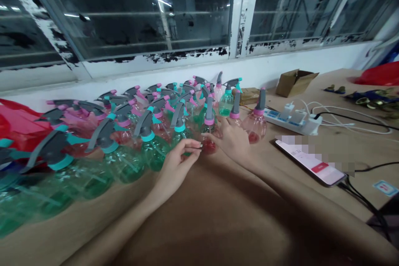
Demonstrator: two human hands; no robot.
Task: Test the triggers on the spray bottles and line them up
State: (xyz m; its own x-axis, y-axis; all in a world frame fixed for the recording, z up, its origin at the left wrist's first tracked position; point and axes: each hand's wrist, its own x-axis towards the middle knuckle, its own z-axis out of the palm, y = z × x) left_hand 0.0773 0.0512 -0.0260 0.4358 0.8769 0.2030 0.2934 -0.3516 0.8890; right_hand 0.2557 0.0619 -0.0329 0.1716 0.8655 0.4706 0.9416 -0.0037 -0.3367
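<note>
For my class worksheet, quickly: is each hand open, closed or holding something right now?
Left hand: partly open, fingers loosely bent, nothing visibly held.
Right hand: fingers beside a pink-collared spray bottle; whether it grips anything cannot be told.

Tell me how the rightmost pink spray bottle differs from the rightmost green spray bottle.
The pink bottle has a pink collar; the green bottle has a teal one. The pink bottle stands nearer the camera, the green bottle farther back. The pink bottle's head shows narrow, nearly end-on; the green bottle's shows side-on, its teal nozzle toward picture right. Both stand upright and have see-through bodies.
</note>
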